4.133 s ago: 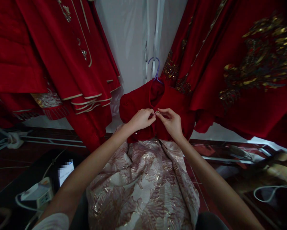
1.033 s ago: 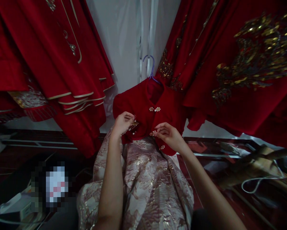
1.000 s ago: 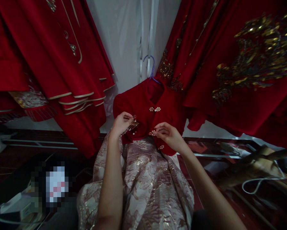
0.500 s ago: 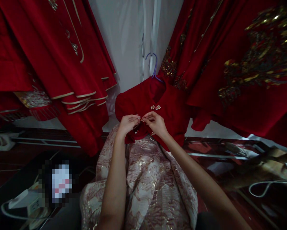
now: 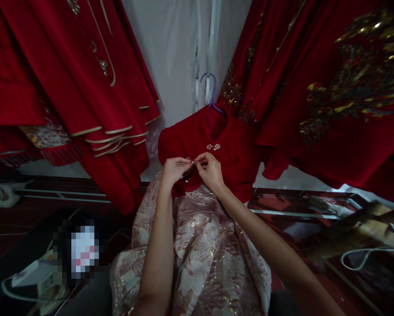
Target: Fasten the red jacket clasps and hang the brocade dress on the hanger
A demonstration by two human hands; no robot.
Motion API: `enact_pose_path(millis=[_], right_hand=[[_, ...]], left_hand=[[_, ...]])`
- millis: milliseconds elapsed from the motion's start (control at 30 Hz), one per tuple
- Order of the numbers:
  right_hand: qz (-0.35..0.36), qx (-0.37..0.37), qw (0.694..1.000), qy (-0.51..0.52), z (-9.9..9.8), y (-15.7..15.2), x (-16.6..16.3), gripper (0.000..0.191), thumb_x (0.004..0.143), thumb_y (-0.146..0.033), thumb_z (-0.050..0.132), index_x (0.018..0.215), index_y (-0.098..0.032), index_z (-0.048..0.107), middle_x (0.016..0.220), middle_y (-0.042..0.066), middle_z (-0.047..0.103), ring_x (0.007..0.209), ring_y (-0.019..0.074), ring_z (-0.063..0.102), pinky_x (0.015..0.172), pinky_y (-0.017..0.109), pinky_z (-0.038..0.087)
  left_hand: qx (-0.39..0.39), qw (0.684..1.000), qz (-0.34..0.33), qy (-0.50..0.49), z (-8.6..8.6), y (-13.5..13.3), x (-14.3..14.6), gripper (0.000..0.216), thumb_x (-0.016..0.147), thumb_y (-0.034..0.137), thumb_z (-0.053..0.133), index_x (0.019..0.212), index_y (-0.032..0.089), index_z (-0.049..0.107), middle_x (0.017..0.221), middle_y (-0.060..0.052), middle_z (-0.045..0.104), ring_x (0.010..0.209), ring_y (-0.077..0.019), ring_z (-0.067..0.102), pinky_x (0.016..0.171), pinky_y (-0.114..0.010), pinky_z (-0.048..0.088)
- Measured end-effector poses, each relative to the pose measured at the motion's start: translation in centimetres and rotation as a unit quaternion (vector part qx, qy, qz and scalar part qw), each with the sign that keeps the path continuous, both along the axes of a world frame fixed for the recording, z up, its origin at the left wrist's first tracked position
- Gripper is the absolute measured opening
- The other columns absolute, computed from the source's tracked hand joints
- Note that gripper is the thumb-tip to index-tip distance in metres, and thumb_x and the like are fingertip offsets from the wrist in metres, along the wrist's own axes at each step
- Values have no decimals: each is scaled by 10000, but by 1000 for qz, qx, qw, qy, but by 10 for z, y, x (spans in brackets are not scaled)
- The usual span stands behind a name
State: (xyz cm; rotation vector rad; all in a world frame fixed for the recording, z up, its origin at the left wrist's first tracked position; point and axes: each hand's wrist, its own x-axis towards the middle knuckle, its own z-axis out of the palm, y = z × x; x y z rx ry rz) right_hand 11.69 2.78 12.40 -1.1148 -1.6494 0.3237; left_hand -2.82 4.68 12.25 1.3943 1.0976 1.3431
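A short red jacket hangs on a purple hanger in front of me. At its front, my left hand pinches one side of a small beaded clasp. My right hand pinches the other side, its fingertips almost meeting those of the left. Fingers cover most of the clasp, so I cannot tell whether its halves are joined. Above the hands, a flower-shaped beaded clasp sits on the chest. Below the jacket spreads a pale pink and gold brocade skirt, under both forearms.
Red garments with pale piping hang at left, and red garments with gold sequins at right. A lit, pixelated screen lies lower left beside a white cable. A brown bag and metal rack bar are at right.
My right hand has shifted slightly left, closer to my left fingertips, and its wrist now covers the lower fastener. My left hand has stayed almost still.
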Motion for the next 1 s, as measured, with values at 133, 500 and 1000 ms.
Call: enact_pose_path(millis=[133,500,1000], right_hand=[[76,-61,995,27,-1,-1,14,147,812,-187,523,945,-188,586,919,40,666,813,129,646,756,266,530],[35,-175,982,-66,-28,-46,84,170,824,-207,510,917,-210,652,866,42,706,796,160,673,738,301,534],[-21,-159,987,0,-91,-21,52,267,723,-211,620,970,-159,534,792,39,610,687,139,587,666,269,496]], left_hand=[[4,999,-27,47,-1,-1,-8,279,586,212,745,816,116,620,734,-48,689,675,-118,640,687,-253,508],[-103,952,-228,177,-3,-18,-26,306,551,128,722,821,137,577,682,-18,671,596,-96,620,555,-195,476],[-46,932,-163,320,-31,0,4,113,575,184,700,666,139,650,577,-15,644,496,-88,563,457,-161,400]])
